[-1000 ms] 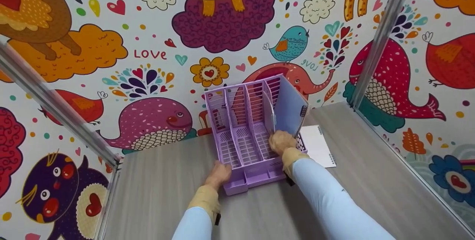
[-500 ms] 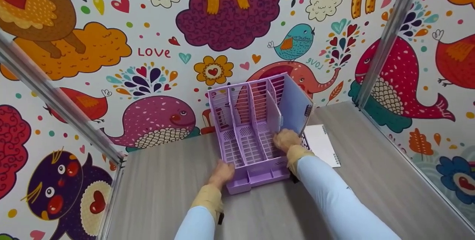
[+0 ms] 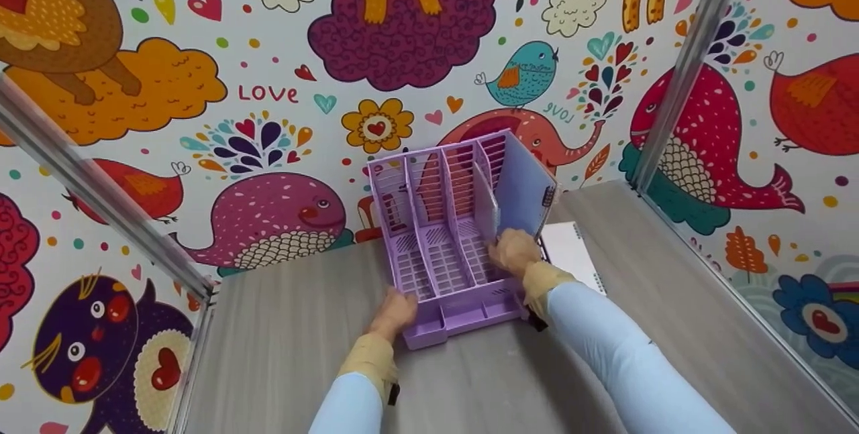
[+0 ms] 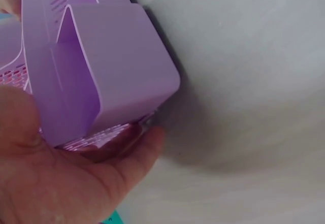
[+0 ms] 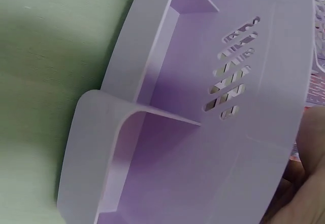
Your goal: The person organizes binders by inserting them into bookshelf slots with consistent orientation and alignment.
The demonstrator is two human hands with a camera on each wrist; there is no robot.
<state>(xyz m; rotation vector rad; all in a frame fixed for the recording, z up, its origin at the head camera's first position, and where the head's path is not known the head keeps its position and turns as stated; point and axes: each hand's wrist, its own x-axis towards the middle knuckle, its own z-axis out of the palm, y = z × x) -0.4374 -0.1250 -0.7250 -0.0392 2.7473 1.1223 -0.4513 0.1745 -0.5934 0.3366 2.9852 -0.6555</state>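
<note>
A purple desktop file organizer (image 3: 439,303) with upright dividers stands tilted against the patterned wall. My left hand (image 3: 396,314) grips its front left corner; in the left wrist view the thumb (image 4: 18,117) lies by the rim, with fingers lower along the side. My right hand (image 3: 515,253) has curled fingers inside the right end, holding the organizer around the rightmost divider's front; its fingertips are hidden. Above that hand stand a blue spiral notebook (image 3: 523,186), in the rightmost slot, and a smaller grey-white spiral notebook (image 3: 484,196) beside the divider.
A white spiral notepad (image 3: 570,253) lies on the grey wood-look table (image 3: 282,340) at the organizer's right, partly covered by the right forearm. Front pockets (image 5: 162,82) run along the organizer's lower edge. Printed wall panels with metal frame posts (image 3: 691,72) border the table.
My right wrist and forearm have swung slightly to the right, covering more of the white notepad. The left hand keeps its place on the corner, and the organizer stands nearly as before.
</note>
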